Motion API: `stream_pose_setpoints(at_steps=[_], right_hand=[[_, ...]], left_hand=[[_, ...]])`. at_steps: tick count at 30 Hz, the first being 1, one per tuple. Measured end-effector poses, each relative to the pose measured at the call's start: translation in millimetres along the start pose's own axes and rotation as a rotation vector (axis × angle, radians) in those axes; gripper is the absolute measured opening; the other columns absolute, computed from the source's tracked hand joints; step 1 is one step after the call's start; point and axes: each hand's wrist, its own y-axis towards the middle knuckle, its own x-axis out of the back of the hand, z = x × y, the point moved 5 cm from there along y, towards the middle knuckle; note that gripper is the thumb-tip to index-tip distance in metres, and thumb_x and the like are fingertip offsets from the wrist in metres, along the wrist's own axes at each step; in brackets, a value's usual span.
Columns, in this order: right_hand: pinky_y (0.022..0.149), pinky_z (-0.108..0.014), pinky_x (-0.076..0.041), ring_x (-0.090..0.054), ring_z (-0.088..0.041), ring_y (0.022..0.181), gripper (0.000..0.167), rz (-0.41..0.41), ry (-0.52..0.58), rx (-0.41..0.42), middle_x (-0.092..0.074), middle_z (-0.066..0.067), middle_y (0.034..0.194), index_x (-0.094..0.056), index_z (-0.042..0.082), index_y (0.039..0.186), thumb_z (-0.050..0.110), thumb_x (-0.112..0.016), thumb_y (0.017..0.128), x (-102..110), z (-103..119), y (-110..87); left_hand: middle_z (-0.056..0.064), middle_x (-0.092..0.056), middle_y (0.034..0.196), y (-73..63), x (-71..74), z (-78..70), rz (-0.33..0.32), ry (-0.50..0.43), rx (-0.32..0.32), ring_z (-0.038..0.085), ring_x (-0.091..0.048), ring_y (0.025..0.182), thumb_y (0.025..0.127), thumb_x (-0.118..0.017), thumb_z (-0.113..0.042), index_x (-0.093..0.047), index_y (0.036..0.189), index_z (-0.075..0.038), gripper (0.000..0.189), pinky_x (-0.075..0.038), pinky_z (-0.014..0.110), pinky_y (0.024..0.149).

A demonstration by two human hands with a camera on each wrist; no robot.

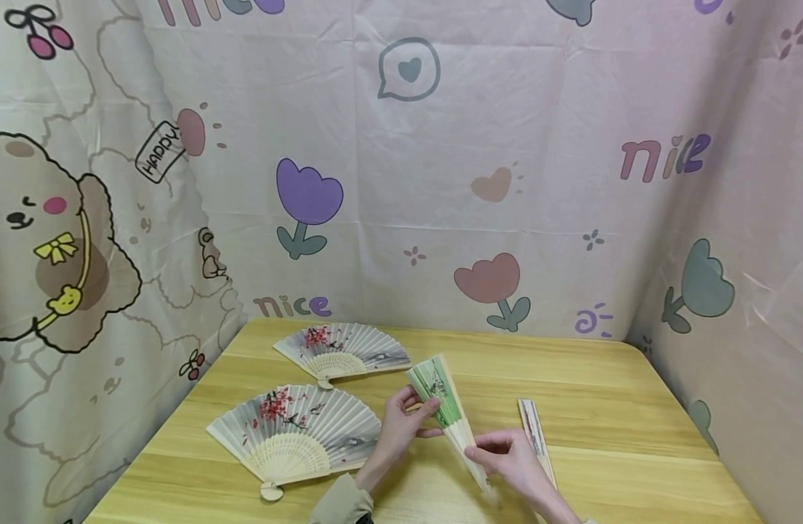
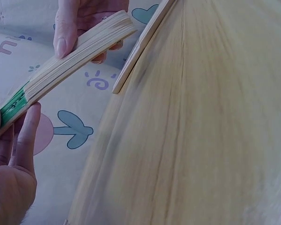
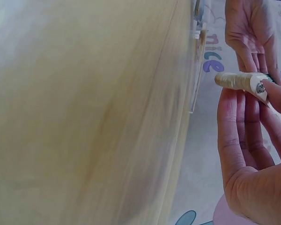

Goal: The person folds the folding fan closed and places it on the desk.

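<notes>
Both hands hold a green folding fan [image 1: 444, 404] over the middle of the table, its sticks nearly folded together. The left hand [image 1: 400, 426] grips it by the green leaf, thumb on top and fingers underneath. Lower down, the right hand [image 1: 511, 462] pinches the pale wooden sticks. In the left wrist view the stacked sticks [image 2: 79, 58] run from one hand to the other. The right wrist view shows the rounded pivot end of the fan [image 3: 234, 80] resting over the right fingers.
Two spread grey fans with red blossoms, a far one [image 1: 349, 346] and a near one [image 1: 297, 437], lie to the left. Just right of the right hand lies a folded fan [image 1: 535, 433]. Printed cloth [image 1: 401, 182] surrounds the wooden table [image 1: 604, 407] behind and at the sides.
</notes>
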Motion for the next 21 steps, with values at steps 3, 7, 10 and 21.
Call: stream_pose_setpoints(at_steps=[3,7,10,21], right_hand=[[0.058,-0.015,-0.058,-0.061,0.001,0.069,0.028,0.007,-0.007,0.008,-0.075,-0.024,0.092,-0.071,-0.013,0.107,0.01,-0.073,0.091,0.0,0.5,0.1],[0.055,-0.015,-0.057,-0.059,0.002,0.065,0.027,0.007,-0.021,0.018,-0.076,-0.017,0.087,-0.072,-0.013,0.106,0.01,-0.073,0.09,-0.4,0.9,-0.1],[0.055,-0.015,-0.056,-0.059,0.002,0.065,0.027,0.008,-0.025,0.021,-0.077,-0.014,0.086,-0.072,-0.013,0.105,0.009,-0.073,0.09,-0.6,1.3,-0.4],[0.055,-0.014,-0.054,-0.058,0.002,0.067,0.025,0.022,-0.036,0.033,-0.074,-0.022,0.088,-0.072,-0.013,0.104,0.007,-0.073,0.089,-1.1,2.1,-0.8]], left_hand=[[0.0,-0.068,0.099,-0.1,-0.5,-0.9,0.001,-0.003,0.003,0.012,-0.074,0.081,0.094,-0.07,-0.009,-0.051,0.128,0.015,0.046,-0.068,0.035,0.068],[-0.001,-0.067,0.1,-0.7,-1.4,-2.0,0.019,-0.008,-0.01,0.012,-0.073,0.083,0.095,-0.07,-0.012,-0.052,0.128,0.016,0.047,-0.068,0.034,0.068],[-0.001,-0.067,0.1,-1.6,-2.0,-2.7,0.039,-0.005,-0.038,0.012,-0.073,0.083,0.096,-0.069,-0.013,-0.053,0.126,0.015,0.045,-0.068,0.034,0.069],[0.001,-0.065,0.1,-2.2,-3.1,-2.6,0.012,-0.005,0.015,0.011,-0.072,0.082,0.095,-0.069,-0.008,-0.051,0.127,0.018,0.045,-0.068,0.033,0.07]])
